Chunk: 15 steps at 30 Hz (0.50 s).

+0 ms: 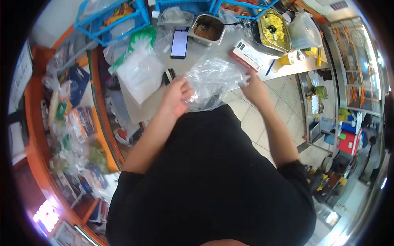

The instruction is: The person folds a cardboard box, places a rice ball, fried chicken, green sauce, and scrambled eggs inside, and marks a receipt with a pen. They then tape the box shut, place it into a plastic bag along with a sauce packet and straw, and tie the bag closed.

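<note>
A clear plastic bag (213, 78) is stretched between my two hands, over the near edge of the metal table (182, 67). The fingers of my left hand (178, 96) are curled closed on the bag's left side. At the opposite side, my right hand (255, 87) pinches the bag's edge near a white and red box (247, 55). Beyond the bag lies a phone (179, 44) with a lit screen. White sheets or bags (139, 74) are close to my left hand. What is inside the bag, if anything, I cannot make out.
At the back stand a steel container of brown food (207, 30) and a tray of yellow food (274, 30). Blue baskets (113, 22) line the far edge. A blue pen (270, 67) lies at the right. Shelves with plastic packages (76, 135) are on my left.
</note>
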Motion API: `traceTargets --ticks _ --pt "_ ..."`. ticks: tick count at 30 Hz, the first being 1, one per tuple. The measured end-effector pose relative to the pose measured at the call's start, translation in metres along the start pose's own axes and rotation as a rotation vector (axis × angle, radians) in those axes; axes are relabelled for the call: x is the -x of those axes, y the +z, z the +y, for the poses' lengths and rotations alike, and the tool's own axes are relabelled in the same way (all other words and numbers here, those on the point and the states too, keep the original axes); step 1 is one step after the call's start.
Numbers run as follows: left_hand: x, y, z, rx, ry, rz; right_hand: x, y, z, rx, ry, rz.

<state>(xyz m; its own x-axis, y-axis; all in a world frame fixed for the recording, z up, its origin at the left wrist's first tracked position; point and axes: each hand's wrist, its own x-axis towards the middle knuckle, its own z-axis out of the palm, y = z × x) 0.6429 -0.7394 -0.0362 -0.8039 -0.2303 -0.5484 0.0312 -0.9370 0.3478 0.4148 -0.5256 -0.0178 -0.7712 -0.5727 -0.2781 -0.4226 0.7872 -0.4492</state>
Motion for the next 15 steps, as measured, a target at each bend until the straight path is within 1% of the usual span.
traceTargets --ticks 1,2,3,4,5,7,8,9,10,11,12,13,14,15 --pt "-0.012 -0.012 0.017 0.066 -0.08 -0.037 -0.014 -0.021 -0.014 0.004 0.272 -0.132" --pt "-0.019 -0.007 0.035 0.053 -0.153 -0.054 -0.038 -0.044 -0.024 -0.32 0.178 -0.206" --pt "-0.002 0.039 0.058 -0.053 0.077 -0.043 -0.059 -0.067 -0.033 -0.635 0.062 -0.278" --pt "0.016 0.083 0.075 -0.15 0.307 -0.033 -0.054 -0.083 -0.04 -0.646 0.042 -0.259" --pt "0.027 0.08 0.075 -0.165 0.303 -0.04 -0.028 -0.09 -0.041 -0.414 -0.191 -0.205" --pt "0.085 0.045 0.075 -0.209 0.276 -0.486 0.052 -0.094 -0.042 0.061 -0.608 -0.074" --pt "0.047 -0.078 0.026 0.32 0.114 -0.355 0.071 -0.101 -0.054 0.326 -0.821 0.058" --pt "0.042 -0.063 0.039 0.258 0.144 -0.43 0.052 -0.048 -0.057 0.152 -1.291 0.131" --pt "0.037 -0.045 0.055 0.133 0.211 -0.397 0.044 -0.019 -0.037 -0.069 -0.816 -0.014" --pt "0.031 -0.029 0.063 0.024 0.286 -0.351 0.031 -0.008 0.003 -0.019 -0.621 -0.228" --pt "0.024 -0.016 0.063 -0.061 0.363 -0.288 0.003 -0.021 -0.009 -0.017 -0.665 -0.177" --pt "0.016 -0.007 0.049 -0.108 0.437 -0.204 -0.019 -0.036 -0.022 -0.116 -0.629 -0.076" --pt "0.01 -0.006 0.019 -0.117 0.492 -0.092 -0.029 -0.047 -0.025 -0.201 -0.578 -0.017" --pt "0.012 -0.012 -0.018 -0.123 0.512 0.049 -0.022 -0.057 -0.026 -0.18 -0.574 -0.071"
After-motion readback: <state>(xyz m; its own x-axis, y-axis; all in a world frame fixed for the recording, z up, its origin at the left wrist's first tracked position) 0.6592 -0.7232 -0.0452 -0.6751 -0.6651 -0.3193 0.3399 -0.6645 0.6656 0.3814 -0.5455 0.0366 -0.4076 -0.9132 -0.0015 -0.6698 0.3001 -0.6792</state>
